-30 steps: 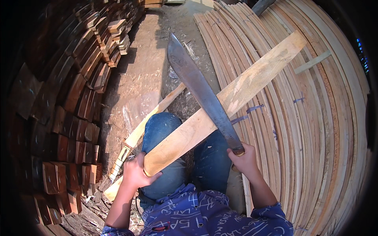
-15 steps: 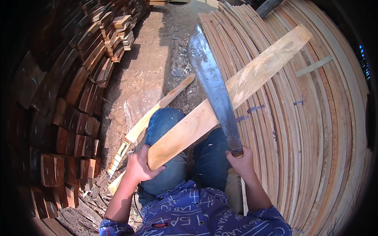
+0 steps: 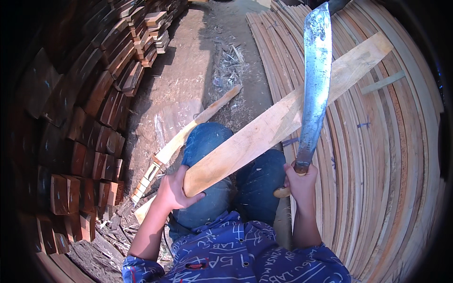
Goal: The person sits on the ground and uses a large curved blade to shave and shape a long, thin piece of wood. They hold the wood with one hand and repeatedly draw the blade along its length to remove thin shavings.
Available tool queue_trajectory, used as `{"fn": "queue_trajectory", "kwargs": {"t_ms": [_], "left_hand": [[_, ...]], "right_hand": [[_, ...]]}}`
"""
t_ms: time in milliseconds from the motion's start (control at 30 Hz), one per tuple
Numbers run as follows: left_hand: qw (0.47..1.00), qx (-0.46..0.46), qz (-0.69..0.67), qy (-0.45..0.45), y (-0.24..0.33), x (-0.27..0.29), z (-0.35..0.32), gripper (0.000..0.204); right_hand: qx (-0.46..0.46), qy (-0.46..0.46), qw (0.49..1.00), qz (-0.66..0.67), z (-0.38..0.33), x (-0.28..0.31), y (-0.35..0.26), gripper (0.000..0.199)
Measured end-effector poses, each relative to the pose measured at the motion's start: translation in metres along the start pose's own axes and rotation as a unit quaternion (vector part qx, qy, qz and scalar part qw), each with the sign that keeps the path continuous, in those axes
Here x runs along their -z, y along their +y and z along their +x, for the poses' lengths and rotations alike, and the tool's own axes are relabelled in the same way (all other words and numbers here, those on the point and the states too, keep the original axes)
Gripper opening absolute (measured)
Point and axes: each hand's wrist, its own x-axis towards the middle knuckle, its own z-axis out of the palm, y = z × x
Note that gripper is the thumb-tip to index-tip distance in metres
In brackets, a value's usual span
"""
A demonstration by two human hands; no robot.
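Observation:
My left hand (image 3: pixel 176 190) is closed around the near end of a flat pale wooden board (image 3: pixel 250 139). The board slants up and away to the right across my knees, its far end over the stacked planks. In my right hand (image 3: pixel 302 180) is a machete (image 3: pixel 315 80) with a broad, worn steel blade. Its blade points away from me and crosses in front of the board; whether the two touch I cannot tell. The butt of its brown handle (image 3: pixel 282 192) sticks out on the left side of my fist.
Long sawn planks (image 3: pixel 368 188) lie stacked along the right side, a short pale stick (image 3: pixel 383 82) across them. Piled timber blocks (image 3: pixel 89 151) rise on the left. By my left knee leans a wooden piece with a banded sheath-like end (image 3: pixel 146 181). Wood shavings (image 3: pixel 229 66) litter the ground.
The machete has swung to the right and its blade now stands nearly straight, the handle butt showing. My right hand has moved slightly right and up. The board keeps its slant in my left hand.

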Motion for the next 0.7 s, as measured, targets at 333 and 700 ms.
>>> {"fn": "queue_trajectory", "kwargs": {"t_ms": [333,700], "left_hand": [[1.000,0.007,0.006,-0.015,-0.002,0.004,-0.003,0.067],[0.999,0.025,-0.021,-0.029,0.000,0.007,0.001,0.065]], "right_hand": [[0.075,-0.062,0.991,-0.087,-0.033,-0.019,0.027,0.016],[-0.008,0.005,1.000,0.024,-0.025,-0.011,0.019,0.015]]}}
